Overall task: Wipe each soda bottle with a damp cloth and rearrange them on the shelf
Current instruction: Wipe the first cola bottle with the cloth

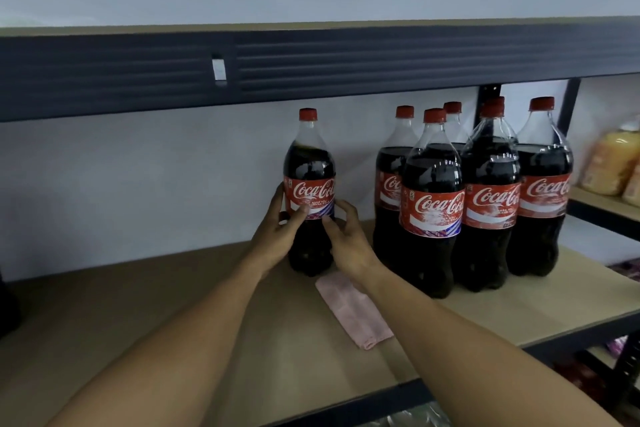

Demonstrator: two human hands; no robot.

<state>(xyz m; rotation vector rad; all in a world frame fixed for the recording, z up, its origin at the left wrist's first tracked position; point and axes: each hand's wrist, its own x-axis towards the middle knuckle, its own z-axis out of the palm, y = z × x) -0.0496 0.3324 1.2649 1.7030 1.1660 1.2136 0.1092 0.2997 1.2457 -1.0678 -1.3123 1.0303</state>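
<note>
One cola bottle (309, 163) with a red cap and red label stands upright on the wooden shelf board (138, 322), apart from the rest. My left hand (277, 232) grips its left side, thumb lying across the label. My right hand (349, 239) holds the bottle's right side at the label's lower edge, fingers curled against it. A folded pink cloth (353, 308) lies flat on the board just in front of the bottle, under my right wrist; neither hand touches it. Several more cola bottles (433, 204) stand clustered to the right.
The dark metal beam of the upper shelf (311, 62) runs overhead, close above the bottle caps. A dark upright post (568, 104) stands behind the cluster. Yellow packaged goods (613, 166) sit on the neighbouring shelf at far right. Bare board stretches left of the single bottle.
</note>
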